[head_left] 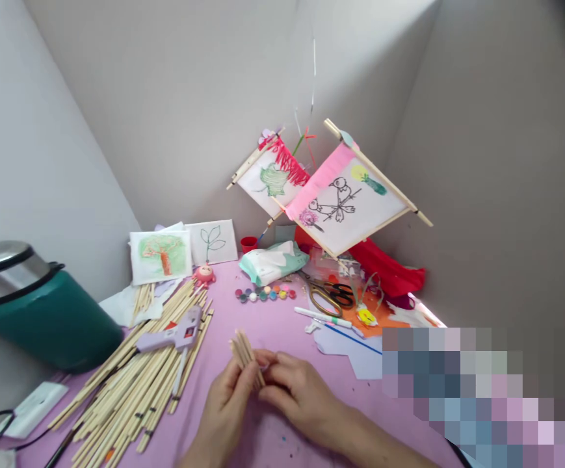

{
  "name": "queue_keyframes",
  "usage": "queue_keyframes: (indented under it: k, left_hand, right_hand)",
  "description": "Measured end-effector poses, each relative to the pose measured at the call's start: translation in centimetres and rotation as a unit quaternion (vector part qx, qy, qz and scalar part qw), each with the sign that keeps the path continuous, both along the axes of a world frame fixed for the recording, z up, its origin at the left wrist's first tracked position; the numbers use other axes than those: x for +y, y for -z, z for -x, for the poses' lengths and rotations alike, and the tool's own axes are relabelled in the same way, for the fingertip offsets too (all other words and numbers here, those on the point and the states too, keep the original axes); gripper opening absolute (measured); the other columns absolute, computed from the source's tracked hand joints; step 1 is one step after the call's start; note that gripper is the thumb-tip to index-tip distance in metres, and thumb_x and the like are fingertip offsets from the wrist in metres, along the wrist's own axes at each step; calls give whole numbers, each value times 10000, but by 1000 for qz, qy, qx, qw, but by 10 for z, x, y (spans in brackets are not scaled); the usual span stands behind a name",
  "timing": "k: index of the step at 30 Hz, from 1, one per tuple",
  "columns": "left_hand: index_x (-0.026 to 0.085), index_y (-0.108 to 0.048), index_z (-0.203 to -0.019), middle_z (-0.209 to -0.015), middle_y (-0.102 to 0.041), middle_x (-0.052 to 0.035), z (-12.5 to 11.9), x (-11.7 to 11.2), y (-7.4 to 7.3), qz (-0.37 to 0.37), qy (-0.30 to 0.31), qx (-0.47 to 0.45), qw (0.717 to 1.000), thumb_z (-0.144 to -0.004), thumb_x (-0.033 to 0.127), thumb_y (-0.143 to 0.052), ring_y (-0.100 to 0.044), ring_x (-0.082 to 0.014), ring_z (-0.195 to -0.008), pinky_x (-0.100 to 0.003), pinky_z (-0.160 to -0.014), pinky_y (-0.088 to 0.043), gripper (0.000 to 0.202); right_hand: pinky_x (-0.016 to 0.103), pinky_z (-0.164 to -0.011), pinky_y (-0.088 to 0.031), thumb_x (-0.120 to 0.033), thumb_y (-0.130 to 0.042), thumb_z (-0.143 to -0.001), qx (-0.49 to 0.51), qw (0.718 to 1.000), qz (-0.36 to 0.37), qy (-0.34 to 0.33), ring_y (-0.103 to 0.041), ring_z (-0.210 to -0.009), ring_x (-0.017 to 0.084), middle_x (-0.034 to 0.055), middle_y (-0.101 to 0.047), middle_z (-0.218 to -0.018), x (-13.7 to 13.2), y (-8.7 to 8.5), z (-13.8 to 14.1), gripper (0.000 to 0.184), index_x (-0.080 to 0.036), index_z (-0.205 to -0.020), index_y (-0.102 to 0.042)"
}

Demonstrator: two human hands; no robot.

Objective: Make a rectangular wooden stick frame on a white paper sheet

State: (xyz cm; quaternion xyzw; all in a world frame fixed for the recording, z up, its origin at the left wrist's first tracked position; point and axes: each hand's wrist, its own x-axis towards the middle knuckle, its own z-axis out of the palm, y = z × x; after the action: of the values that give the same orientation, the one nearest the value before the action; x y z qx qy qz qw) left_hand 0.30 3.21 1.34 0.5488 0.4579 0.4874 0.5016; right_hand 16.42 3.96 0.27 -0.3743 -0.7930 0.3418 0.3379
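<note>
A small bundle of short wooden sticks (pixel 244 348) stands tilted in my left hand (pixel 231 393), its upper ends sticking out above the thumb. My right hand (pixel 294 387) meets it from the right, fingers curled around the lower part of the same sticks; exactly what its fingertips grip is partly hidden. Left of my hands lies a big pile of long wooden sticks (pixel 131 390), several with dark marks near the ends. On top of that pile rests a lilac glue gun (pixel 172 335).
A teal flask (pixel 43 312) and a white power strip (pixel 36 409) are at the left. Behind stand drawings (pixel 161 255), paint pots (pixel 265 294), a wipes pack (pixel 275 261) and scissors (pixel 326 299). Stick-framed pictures (pixel 345 201) hang above. A blurred-out area covers the lower right.
</note>
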Motion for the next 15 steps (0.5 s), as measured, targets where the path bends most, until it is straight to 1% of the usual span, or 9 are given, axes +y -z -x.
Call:
queue_keyframes:
  k: [2, 4, 5, 6, 7, 9, 11, 13, 15]
  left_hand:
    - [173, -646, -860, -842, -663, -53, 1, 1, 0, 37, -49, -67, 996, -832, 450, -585, -602, -192, -841, -295, -822, -475, 285]
    - [169, -589, -839, -685, -585, 0, 1, 4, 1, 72, -65, -123, 988, -839, 469, -572, -558, -137, -657, -249, -663, -469, 301]
    - [171, -558, -823, -630, -531, 28, 1, 5, 1, 94, -67, -142, 983, -838, 480, -568, -505, -108, -566, -221, -567, -433, 310]
    - [175, -523, -799, -593, -477, 52, 1, 6, 1, 117, -69, -154, 979, -832, 495, -570, -438, -82, -494, -198, -487, -375, 325]
    - [181, -485, -773, -571, -426, 72, 1, 7, 1, 135, -73, -157, 976, -822, 513, -574, -368, -63, -449, -183, -433, -309, 347]
    - [196, -412, -732, -545, -342, 96, 1, 8, 1, 163, -76, -141, 973, -800, 551, -582, -264, -49, -420, -173, -390, -202, 400]
    - [209, -363, -716, -533, -277, 108, 1, 8, 2, 174, -76, -109, 976, -782, 572, -591, -215, -49, -424, -171, -388, -166, 433]
    - [211, -356, -707, -534, -255, 110, 3, 7, 3, 173, -69, -79, 979, -768, 575, -605, -200, -50, -432, -173, -393, -164, 445]
    - [207, -370, -689, -529, -254, 107, 3, 7, 2, 174, -63, -63, 981, -746, 580, -622, -191, -50, -431, -180, -393, -161, 453]
  right_hand:
    - [270, -737, -457, -253, -562, -849, -41, 999, -8, 16, -607, -799, 157, 47, -652, -863, 12, -11, -8, 161, -188, -887, -703]
    - [282, -733, -450, -272, -572, -836, -53, 996, -21, 70, -602, -802, 163, 52, -656, -874, 34, -26, -16, 168, -188, -896, -704]
    - [286, -744, -453, -283, -571, -834, -48, 992, -12, 118, -604, -816, 167, 51, -662, -881, 49, -33, -19, 165, -188, -869, -701]
    - [283, -741, -464, -313, -585, -824, -37, 984, 18, 176, -612, -814, 164, 48, -670, -916, 67, -39, -22, 177, -194, -897, -694]
    - [287, -714, -479, -337, -547, -849, -32, 974, 29, 221, -619, -812, 168, 62, -669, -960, 85, -45, -23, 243, -189, -1001, -666]
    - [303, -646, -499, -377, -438, -911, -40, 960, 44, 273, -636, -787, 183, 115, -658, -1009, 123, -53, -23, 364, -142, -1146, -586]
    - [326, -618, -515, -423, -367, -943, -66, 949, 56, 304, -645, -788, 205, 144, -656, -997, 157, -58, -20, 426, -111, -1151, -569]
    - [369, -702, -528, -414, -430, -933, -109, 936, 53, 330, -631, -878, 217, 136, -629, -1067, 183, -60, -16, 395, -118, -1162, -557]
    - [408, -805, -515, -360, -524, -906, -164, 925, 50, 338, -600, -973, 209, 98, -582, -1162, 201, -59, -13, 351, -150, -1187, -540]
